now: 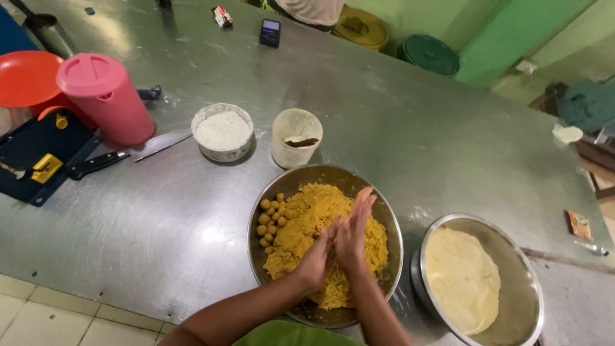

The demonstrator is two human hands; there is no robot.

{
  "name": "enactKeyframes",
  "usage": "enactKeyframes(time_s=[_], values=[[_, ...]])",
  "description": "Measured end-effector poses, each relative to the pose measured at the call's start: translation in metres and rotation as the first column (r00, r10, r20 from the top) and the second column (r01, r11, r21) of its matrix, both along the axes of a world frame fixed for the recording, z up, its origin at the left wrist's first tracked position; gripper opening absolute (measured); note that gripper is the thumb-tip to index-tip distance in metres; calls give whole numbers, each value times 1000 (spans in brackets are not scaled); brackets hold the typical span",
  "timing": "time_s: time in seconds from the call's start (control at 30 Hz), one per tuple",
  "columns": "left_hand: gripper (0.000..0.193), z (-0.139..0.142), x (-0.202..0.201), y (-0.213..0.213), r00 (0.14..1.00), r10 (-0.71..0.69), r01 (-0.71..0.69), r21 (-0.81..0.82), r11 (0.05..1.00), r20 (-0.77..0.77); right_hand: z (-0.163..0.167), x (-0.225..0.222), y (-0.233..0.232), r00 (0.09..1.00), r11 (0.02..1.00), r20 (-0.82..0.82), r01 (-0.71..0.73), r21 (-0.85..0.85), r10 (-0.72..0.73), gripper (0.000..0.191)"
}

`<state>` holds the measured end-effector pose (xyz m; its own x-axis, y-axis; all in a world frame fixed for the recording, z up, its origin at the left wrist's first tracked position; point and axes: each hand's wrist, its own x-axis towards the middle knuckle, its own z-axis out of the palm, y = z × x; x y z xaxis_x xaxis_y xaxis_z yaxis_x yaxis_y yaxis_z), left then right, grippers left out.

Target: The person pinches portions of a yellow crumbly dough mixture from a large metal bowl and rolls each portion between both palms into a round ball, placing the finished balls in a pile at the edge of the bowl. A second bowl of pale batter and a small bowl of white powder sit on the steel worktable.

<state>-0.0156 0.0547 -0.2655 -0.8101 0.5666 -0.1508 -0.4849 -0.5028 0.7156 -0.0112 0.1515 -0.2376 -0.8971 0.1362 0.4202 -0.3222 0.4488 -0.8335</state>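
Note:
My left hand point(318, 257) and my right hand point(353, 228) are pressed palm to palm above a wide metal bowl point(277, 189) of crumbly yellow mixture point(314, 208). What lies between the palms is hidden. Several small yellow balls point(271, 215) sit together at the bowl's left inner side. A second metal bowl point(519, 256) to the right holds pale smooth dough point(461, 279).
Behind the bowls on the steel table point(160, 224) stand a small bowl of white flour point(222, 131) and a cream cup point(296, 136). A pink jug point(107, 97), a knife point(122, 156), a dark cutting board point(35, 154) and an orange bowl point(25, 77) sit at left. A phone point(270, 32) lies far back.

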Motion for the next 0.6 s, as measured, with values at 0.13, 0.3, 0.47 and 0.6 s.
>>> enactKeyframes(time_s=[0.13,0.3,0.47,0.6], values=[[71,15,-2,-8,996,51,-55,48,997,72,18,0,-10,983,998,181,6,61,-17,77],[69,27,3,-11,997,-64,57,-163,985,-36,34,0,-19,915,853,404,229,-469,-23,71],[71,35,-1,-14,997,39,-33,81,996,-69,14,7,-5,993,997,104,-48,-64,54,78],[68,38,7,-12,973,-21,67,-197,978,228,-5,1,-9,986,977,-79,-155,-147,145,77]])
